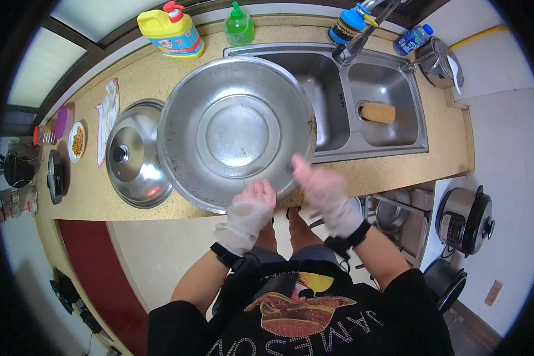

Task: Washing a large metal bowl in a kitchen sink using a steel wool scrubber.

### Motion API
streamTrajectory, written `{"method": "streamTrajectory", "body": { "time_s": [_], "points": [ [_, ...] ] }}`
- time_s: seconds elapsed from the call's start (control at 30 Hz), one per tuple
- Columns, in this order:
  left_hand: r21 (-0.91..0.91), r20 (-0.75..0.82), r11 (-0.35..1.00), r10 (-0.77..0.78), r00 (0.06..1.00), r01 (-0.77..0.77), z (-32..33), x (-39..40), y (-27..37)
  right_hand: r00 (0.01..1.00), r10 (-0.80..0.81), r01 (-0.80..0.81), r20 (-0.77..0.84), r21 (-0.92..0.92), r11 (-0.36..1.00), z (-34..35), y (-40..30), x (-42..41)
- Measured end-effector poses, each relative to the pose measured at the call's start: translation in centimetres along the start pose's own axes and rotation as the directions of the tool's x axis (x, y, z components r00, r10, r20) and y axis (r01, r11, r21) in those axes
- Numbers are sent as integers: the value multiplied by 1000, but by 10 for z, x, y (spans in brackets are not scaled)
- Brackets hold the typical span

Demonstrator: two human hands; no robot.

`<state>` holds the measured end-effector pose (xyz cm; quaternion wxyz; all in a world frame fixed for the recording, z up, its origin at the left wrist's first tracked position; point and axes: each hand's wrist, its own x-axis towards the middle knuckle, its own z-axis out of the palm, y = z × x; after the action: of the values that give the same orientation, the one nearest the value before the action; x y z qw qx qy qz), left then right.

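Observation:
A large stainless steel basin (238,171) lies before me, over the counter and the left part of the sink, its inside facing up. My left hand (251,209), in a thin translucent glove, has its fingers curled over the basin's near rim. At the near right rim is my right hand (327,191), gloved alike and blurred, one digit reaching toward the basin wall. Whether it touches or holds anything there is unclear. Dark marks show along the basin's right rim.
Left of the basin sits a domed metal lid (138,164), near a white cloth (108,118) and a plate (77,142) of food bits. A double sink (389,140) holds a tan sponge-like block (378,112). Behind stand a yellow jug (171,33), green pump bottle (239,29) and faucet (349,51).

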<state>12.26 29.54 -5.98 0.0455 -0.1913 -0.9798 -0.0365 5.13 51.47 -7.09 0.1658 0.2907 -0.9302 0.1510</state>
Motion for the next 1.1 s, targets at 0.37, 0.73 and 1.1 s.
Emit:
{"method": "streamTrajectory", "body": {
  "time_s": [0.37,0.73,1.1],
  "points": [
    [0,5,1000,24,1000,-24,-14,4,-6,998,63,-65,19,264,962,9,7,-5],
    [-177,69,983,54,996,-41,-35,-17,-46,965,233,-261,123,561,785,-4,32,38],
    [-211,-21,935,-297,955,286,-3,0,-2,865,-99,72,492,74,995,-31,-36,14]
  ]
}}
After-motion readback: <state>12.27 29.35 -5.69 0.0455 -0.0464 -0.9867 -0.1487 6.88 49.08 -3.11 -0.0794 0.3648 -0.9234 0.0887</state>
